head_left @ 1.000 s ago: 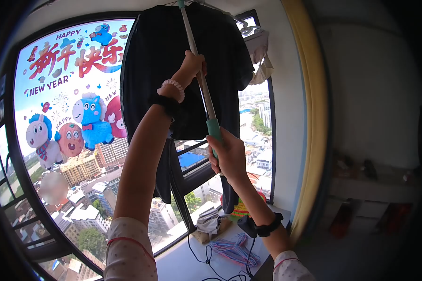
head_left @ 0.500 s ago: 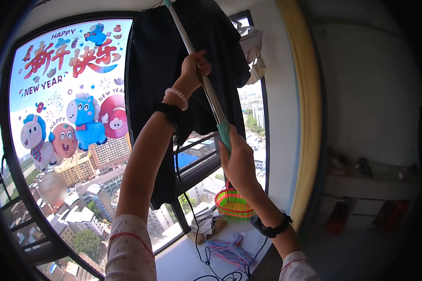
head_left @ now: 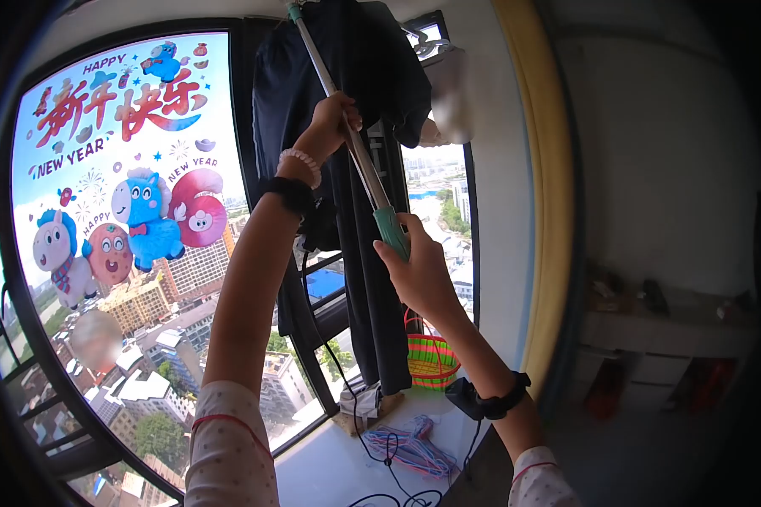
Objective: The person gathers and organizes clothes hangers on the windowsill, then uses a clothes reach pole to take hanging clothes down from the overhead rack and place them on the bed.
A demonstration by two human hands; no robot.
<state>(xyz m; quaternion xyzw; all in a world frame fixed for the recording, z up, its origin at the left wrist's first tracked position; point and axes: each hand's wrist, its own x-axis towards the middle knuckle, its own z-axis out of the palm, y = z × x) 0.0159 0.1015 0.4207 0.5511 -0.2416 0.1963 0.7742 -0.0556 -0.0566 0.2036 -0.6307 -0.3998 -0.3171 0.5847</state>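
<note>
A metal pole (head_left: 313, 57) with a green grip slants up toward the ceiling, held in both my hands. My left hand (head_left: 334, 118) is wrapped round the metal shaft partway up. Lower down, my right hand (head_left: 418, 262) closes on the green handle. At the top, a green end piece (head_left: 293, 12) meets dark clothing (head_left: 372, 59) that hangs in front of the window. Long dark legs, like trousers (head_left: 372, 329), drop behind the pole almost to the sill. How the clothing is hung at the top is out of frame.
A window with New Year stickers (head_left: 152, 211) fills the left. On the sill (head_left: 313, 465) are a green and red basket (head_left: 432, 363), a pink and blue bundle of cords (head_left: 414, 448) and black cables. Pale items hang at right, beside a yellow curtain (head_left: 558, 211).
The pole and both hands have shifted slightly left. The dark clothing has swung and turned, so its long legs now hang before the window's right part and partly cover the basket.
</note>
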